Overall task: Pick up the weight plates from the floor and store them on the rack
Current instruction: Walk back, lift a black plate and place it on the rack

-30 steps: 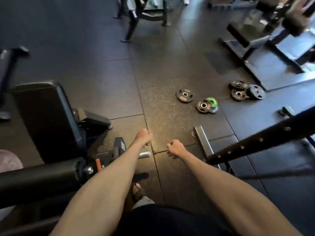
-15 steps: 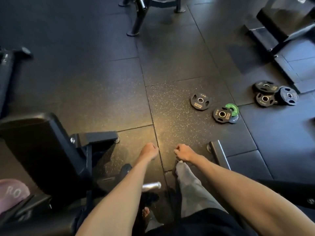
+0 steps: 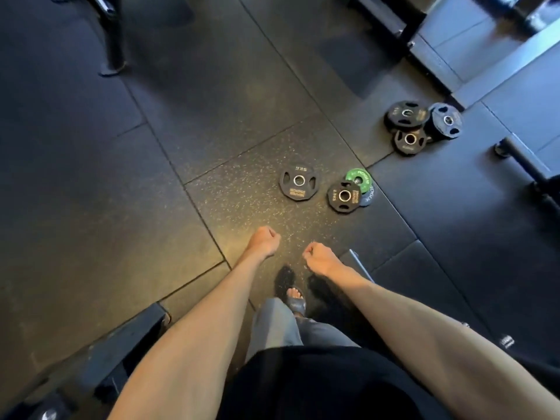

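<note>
Left hand (image 3: 263, 242) and right hand (image 3: 318, 257) hang forward as empty fists, probably since nothing is within reach yet: the weight plates (image 3: 298, 182) lie scattered on the floor (image 3: 181, 116) ahead, to the right.

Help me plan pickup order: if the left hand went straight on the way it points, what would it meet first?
Likely the lone black 5 kg plate; only bare floor lies between it and the left hand. Hand height is unclear, so it may pass above.
</note>
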### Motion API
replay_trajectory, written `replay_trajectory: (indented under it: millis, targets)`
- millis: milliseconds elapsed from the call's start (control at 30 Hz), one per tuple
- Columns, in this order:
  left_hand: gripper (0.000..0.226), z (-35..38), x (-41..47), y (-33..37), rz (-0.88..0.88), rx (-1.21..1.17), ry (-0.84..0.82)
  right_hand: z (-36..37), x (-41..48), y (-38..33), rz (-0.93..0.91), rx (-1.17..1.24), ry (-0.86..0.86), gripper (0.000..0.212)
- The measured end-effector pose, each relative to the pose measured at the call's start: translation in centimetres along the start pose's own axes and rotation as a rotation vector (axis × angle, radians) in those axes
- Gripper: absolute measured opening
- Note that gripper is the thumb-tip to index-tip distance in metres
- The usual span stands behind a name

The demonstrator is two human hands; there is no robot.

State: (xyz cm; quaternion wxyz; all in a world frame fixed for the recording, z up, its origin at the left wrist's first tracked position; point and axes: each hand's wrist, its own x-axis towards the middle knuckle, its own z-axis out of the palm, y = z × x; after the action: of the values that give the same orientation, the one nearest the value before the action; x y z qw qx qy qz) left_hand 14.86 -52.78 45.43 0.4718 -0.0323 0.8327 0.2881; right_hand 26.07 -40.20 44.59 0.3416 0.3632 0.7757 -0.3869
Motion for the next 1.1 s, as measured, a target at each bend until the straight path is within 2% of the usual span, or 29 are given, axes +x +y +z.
replay_trajectory:
  millis: [100,233,333,500,600,700,800,900,967,1033,1100]
  targets:
    - [0.021,-0.8,6.5,2.4,0.015,0.1,-0.046,-2.1,3.3,-1.3,0.05,0.071,0.026,0.026]
    - [0.011,-3.0,13.8,7.2,0.021,0.283,-0.093,-5.0,8.6,-3.6,0.106,0.156,0.034,0.029]
    - [0.016,-4.9,18.0,11.6,0.048,0.373,-0.162,-7.3,12.4,-5.5,0.162,0.244,0.079,0.031]
    - [0.016,-6.3,26.2,17.1,0.056,0.431,-0.211,-10.9,19.5,-8.7,0.277,0.383,0.119,0.033]
    - [0.015,-6.1,30.6,19.2,0.056,0.435,-0.231,-11.4,25.5,-8.3,0.332,0.476,0.129,0.036]
    - [0.013,-4.3,36.6,18.8,0.013,0.463,-0.241,-11.4,32.4,-6.5,0.384,0.544,0.116,0.039]
    - [0.022,-1.7,43.1,17.6,-0.036,0.506,-0.214,-10.9,39.3,-4.3,0.448,0.656,0.119,0.033]
    - [0.028,1.7,49.5,16.1,-0.056,0.511,-0.208,-8.3,47.3,-0.7,0.434,0.615,0.119,0.03]
    - [0.023,4.2,53.6,14.9,-0.085,0.488,-0.205,-5.8,53.3,2.1,0.424,0.598,0.111,0.036]
    - [0.017,7.0,57.6,13.9,-0.123,0.454,-0.205,-5.8,57.0,2.7,0.43,0.589,0.135,0.042]
    - [0.022,9.5,61.7,12.8,-0.148,0.442,-0.177,-6.6,59.9,2.8,0.419,0.566,0.178,0.037]
